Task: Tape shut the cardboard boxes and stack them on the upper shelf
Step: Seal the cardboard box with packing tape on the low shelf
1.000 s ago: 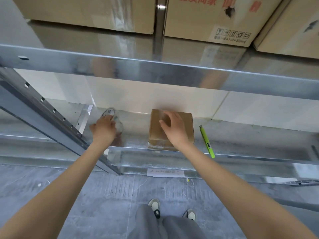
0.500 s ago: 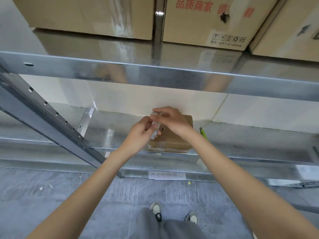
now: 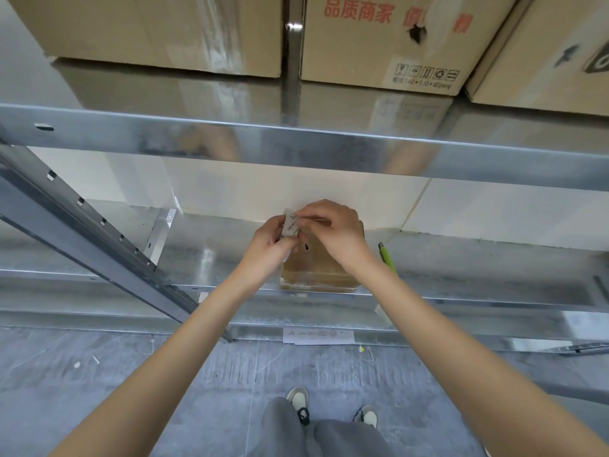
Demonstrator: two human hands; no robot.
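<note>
Item: small cardboard box (image 3: pixel 321 268), brown, sitting on the lower metal shelf (image 3: pixel 214 255) close to its front lip, with the pale back wall (image 3: pixel 230 189) just behind it. Clear tape already glints along its near face; two small dark slots show in the top panel.

Handling, as we judge it: light, stiff enough to take by its two side walls, with tape-slick patches that may slide under fingertips. We would lift it from the sides or from underneath, not by the top flaps.

Item: tape roll (image 3: pixel 291 225), clear, with a printed paper core. Our left hand (image 3: pixel 268 247) curls around it just above the box's far left corner. Our right hand (image 3: pixel 333 232) pinches at the roll's edge with thumb and forefinger, apparently picking for the loose end. The film is thin and clingy; it will likely fold onto itself if pulled slack.

Item: green utility knife (image 3: pixel 387 258), lying on the shelf just right of the box, partly hidden by our right wrist.

Room: the upper shelf (image 3: pixel 197 94) carries large cartons (image 3: pixel 379 44) set far back, leaving a bare strip in front of them. Its front beam (image 3: pixel 329 146) overhangs our working spot, so the box must come out toward us before rising. A slanted perforated upright (image 3: pixel 99 232) crosses at left, well apart from the box.
</note>
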